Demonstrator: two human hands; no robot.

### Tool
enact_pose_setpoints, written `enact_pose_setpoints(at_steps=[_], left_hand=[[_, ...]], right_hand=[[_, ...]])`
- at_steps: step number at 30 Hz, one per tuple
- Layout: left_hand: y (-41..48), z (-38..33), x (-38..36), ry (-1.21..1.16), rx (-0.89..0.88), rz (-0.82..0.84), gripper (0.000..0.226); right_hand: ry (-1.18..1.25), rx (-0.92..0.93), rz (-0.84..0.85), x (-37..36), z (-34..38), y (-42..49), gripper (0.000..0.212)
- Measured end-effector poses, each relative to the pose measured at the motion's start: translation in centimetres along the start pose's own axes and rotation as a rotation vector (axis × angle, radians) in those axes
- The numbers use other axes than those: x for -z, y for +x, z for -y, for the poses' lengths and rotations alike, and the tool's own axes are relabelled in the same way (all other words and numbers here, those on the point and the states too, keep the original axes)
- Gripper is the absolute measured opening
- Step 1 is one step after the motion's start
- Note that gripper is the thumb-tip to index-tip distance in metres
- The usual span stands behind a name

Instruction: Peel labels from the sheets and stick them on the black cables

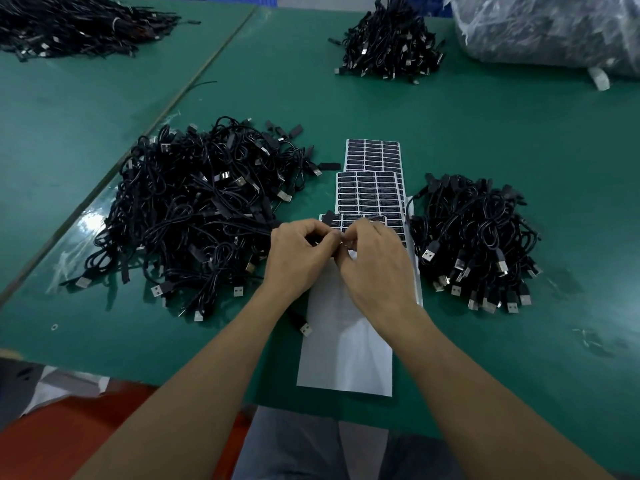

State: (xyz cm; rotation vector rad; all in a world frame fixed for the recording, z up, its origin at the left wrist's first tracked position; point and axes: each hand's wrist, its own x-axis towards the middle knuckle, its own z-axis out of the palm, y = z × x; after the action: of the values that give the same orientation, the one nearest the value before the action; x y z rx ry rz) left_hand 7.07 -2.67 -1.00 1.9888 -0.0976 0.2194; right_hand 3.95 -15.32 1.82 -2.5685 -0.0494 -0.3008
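Where hands meet above the near sheets: left hand pinches a cable; right hand pinches something small, likely a label. Piles lie left and right. Best: align squarely, press flat.

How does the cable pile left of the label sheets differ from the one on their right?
The left pile is bigger and sprawls loosely; the right pile is smaller and tighter. The left pile's USB plugs point every way; the right pile's mostly cluster at its near edge. Both are black USB cables on the green table.
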Motion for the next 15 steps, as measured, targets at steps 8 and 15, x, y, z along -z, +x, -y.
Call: enact_pose_setpoints(at_steps=[8, 15], left_hand=[[0.02, 0.05, 0.09, 0.009, -0.001, 0.0, 0.011], [-0.04, -0.28, 0.12, 0.001, 0.024, -0.01, 0.012]], right_hand=[[-0.037, 0.013, -0.006, -0.15, -0.06, 0.17, 0.016], [-0.063, 0.019, -0.014, -0.2, -0.07, 0.11, 0.022]])
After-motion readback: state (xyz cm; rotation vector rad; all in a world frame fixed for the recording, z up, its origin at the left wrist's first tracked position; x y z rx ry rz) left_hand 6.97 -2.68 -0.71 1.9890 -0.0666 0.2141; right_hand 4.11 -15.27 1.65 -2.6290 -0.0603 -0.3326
